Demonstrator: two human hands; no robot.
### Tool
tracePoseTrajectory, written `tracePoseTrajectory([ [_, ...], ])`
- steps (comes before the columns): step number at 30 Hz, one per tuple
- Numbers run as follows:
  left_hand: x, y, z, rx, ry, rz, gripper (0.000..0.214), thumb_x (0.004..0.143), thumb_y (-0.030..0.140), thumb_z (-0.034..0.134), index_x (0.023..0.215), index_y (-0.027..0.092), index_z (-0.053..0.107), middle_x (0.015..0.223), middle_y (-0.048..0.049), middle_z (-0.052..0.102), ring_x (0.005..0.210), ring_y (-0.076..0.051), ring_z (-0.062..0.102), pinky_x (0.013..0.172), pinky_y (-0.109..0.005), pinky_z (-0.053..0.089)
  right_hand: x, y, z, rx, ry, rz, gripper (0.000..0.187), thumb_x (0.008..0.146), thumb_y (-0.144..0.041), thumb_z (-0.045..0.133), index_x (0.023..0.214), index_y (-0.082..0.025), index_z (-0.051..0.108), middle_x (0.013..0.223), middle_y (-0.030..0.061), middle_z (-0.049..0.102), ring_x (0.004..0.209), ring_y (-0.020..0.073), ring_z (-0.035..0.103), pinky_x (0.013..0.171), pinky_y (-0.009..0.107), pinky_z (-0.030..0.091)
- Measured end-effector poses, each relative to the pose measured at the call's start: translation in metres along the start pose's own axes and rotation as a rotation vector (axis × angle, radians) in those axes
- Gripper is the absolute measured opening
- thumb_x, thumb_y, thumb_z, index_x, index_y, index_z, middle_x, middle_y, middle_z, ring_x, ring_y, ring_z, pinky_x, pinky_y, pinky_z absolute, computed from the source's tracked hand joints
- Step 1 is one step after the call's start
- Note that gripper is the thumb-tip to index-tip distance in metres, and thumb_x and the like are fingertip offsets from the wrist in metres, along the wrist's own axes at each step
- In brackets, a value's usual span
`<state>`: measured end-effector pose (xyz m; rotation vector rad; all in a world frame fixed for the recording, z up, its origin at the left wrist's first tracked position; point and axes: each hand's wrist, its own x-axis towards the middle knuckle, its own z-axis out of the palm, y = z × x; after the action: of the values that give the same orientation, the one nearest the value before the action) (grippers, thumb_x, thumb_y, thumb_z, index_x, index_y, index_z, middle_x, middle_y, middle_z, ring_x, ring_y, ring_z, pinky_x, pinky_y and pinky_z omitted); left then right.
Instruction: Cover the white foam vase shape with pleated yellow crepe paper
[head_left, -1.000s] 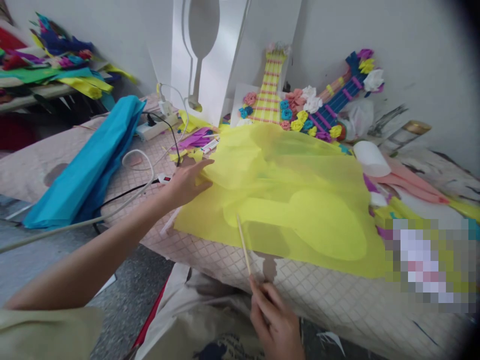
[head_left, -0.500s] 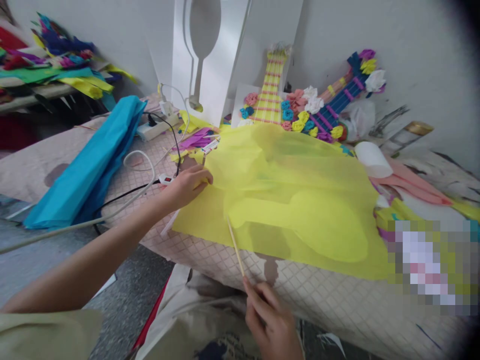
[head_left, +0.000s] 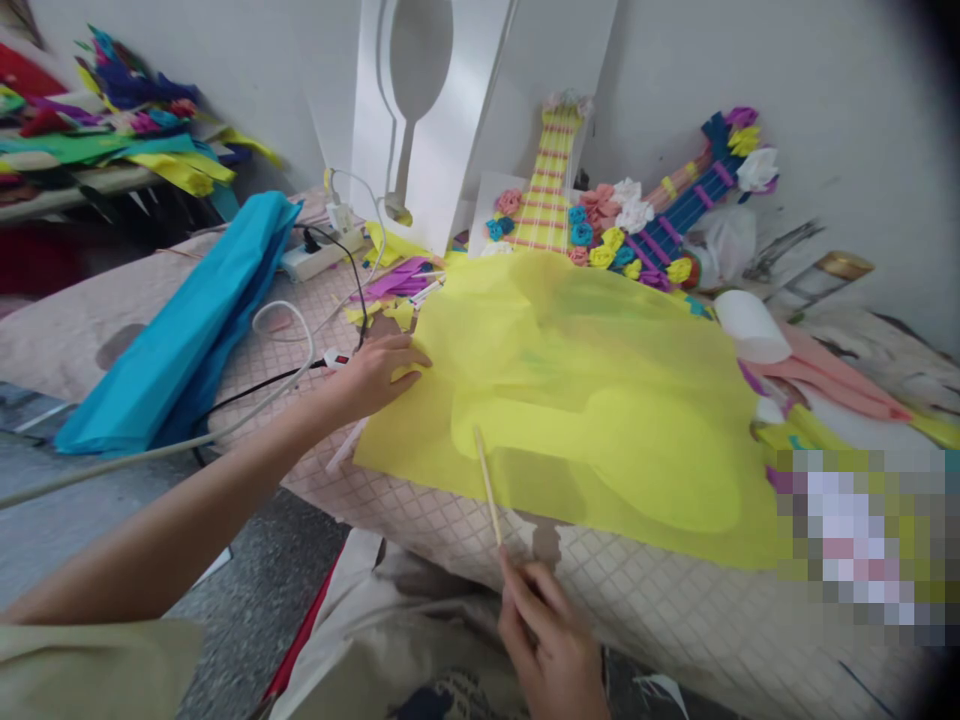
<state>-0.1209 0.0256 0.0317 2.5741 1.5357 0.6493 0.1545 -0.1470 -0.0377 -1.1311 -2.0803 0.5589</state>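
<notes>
A large sheet of thin yellow paper (head_left: 645,350) lies across the front of the table, its far part wrinkled. A guitar-shaped piece (head_left: 660,460) shows as a paler yellow outline at the sheet, neck toward the left; I cannot tell whether it lies under or on it. My left hand (head_left: 386,375) rests at the sheet's left edge, thumb and fingers apart. Near the front edge, my right hand (head_left: 551,635) grips a thin wooden stick (head_left: 489,490). The stick's tip is at the neck end of the outline.
Behind the sheet lean decorated paper guitars (head_left: 551,180) and a white board (head_left: 472,90) with a guitar-shaped cutout. Folded blue paper (head_left: 187,320) lies left, beside cables and a power strip (head_left: 322,255). A white roll (head_left: 752,325) and a glass jar (head_left: 825,280) are at right.
The stick's tip has moved slightly right along the outline's neck end, with my right hand following. My left thumb has spread away from the fingers. The whole view has shifted slightly.
</notes>
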Motion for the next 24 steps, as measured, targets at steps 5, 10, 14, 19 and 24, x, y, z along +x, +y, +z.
tracePoseTrajectory([
  [5, 0.000, -0.002, 0.001, 0.015, -0.001, 0.014, 0.023, 0.084, 0.026, 0.042, 0.094, 0.018, 0.062, 0.086, -0.0068, 0.058, 0.085, -0.018, 0.055, 0.076, -0.031, 0.044, -0.002, 0.001, -0.002, 0.013, 0.002, -0.011, 0.052, 0.080, -0.006, 0.045, 0.129, -0.020, 0.044, 0.077, 0.0030, 0.055, 0.064, 0.0079, 0.056, 0.059, 0.015, 0.048],
  [10, 0.000, -0.001, 0.001, 0.024, 0.010, 0.021, 0.024, 0.084, 0.027, 0.043, 0.095, 0.018, 0.062, 0.087, -0.0069, 0.058, 0.085, -0.018, 0.055, 0.076, -0.031, 0.043, -0.006, 0.003, -0.002, -0.028, 0.095, 0.041, 0.048, 0.081, -0.009, 0.045, 0.127, -0.021, 0.048, 0.075, 0.0029, 0.057, 0.064, 0.0089, 0.057, 0.059, 0.015, 0.047],
  [14, 0.001, -0.002, 0.001, 0.034, 0.035, 0.054, 0.024, 0.084, 0.028, 0.043, 0.093, 0.016, 0.063, 0.084, -0.0068, 0.058, 0.081, -0.017, 0.055, 0.072, -0.030, 0.043, -0.008, 0.003, -0.003, -0.028, 0.099, 0.030, 0.042, 0.081, -0.011, 0.045, 0.121, -0.019, 0.053, 0.075, 0.0031, 0.059, 0.061, 0.0078, 0.057, 0.056, 0.014, 0.046],
  [19, 0.001, -0.004, 0.000, 0.045, 0.049, 0.071, 0.025, 0.084, 0.029, 0.044, 0.091, 0.014, 0.063, 0.085, -0.0069, 0.059, 0.081, -0.017, 0.055, 0.074, -0.030, 0.043, -0.013, 0.011, -0.022, -0.153, 0.143, 0.093, 0.041, 0.082, -0.011, 0.045, 0.122, -0.017, 0.052, 0.076, 0.0032, 0.060, 0.067, 0.0081, 0.060, 0.060, 0.014, 0.047],
  [24, 0.000, -0.001, -0.003, 0.076, -0.017, 0.035, 0.028, 0.087, 0.029, 0.042, 0.095, 0.012, 0.062, 0.095, -0.0082, 0.060, 0.088, -0.016, 0.054, 0.083, -0.031, 0.041, -0.025, 0.018, -0.038, -0.292, 0.268, 0.197, 0.038, 0.082, -0.012, 0.048, 0.119, -0.017, 0.054, 0.078, 0.0024, 0.060, 0.060, 0.0066, 0.058, 0.056, 0.013, 0.047],
])
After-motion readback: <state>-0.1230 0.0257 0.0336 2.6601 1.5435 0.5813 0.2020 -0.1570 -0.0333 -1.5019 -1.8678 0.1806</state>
